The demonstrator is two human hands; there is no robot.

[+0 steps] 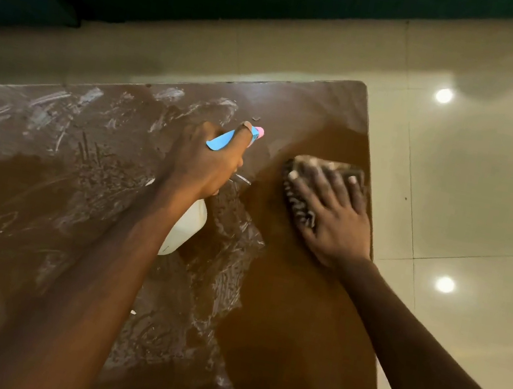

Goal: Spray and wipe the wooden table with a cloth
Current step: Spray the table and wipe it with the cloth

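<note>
Step in hand, as I read it: spray + wipe together, working the far-right part of the bench (298,303). Left grip (210,159) is wrapped round the neck of the spray bottle (186,230), fingers curled at the blue trigger (219,142); pink nozzle (258,132) points away from the person, toward the far edge; whether the trigger is being squeezed, can't tell. Bottle's white body hangs under the wrist, above the bench top, tilted fwd. Right grip (336,214) lies flat, fingers straight and spread, pressing the cloth (298,198) down on the bench near its right edge, just right of the nozzle; cloth is bunched, dark, prob. damp.

Bench state: right strip looks wet, smooth, free of marks; middle + left carry white smears (41,111) and streaky residue, esp. toward the far-left edge; so approx. a third done, by my guess.

Next move calls for: spray laid on the smeared middle, then cloth drawn leftward w/ firm flat pressure in overlapping passes; bottle must be held clear of the cloth's path; cloth likely wants refolding once loaded. Glossy tiled floor (468,196) lies round the bench.
</note>
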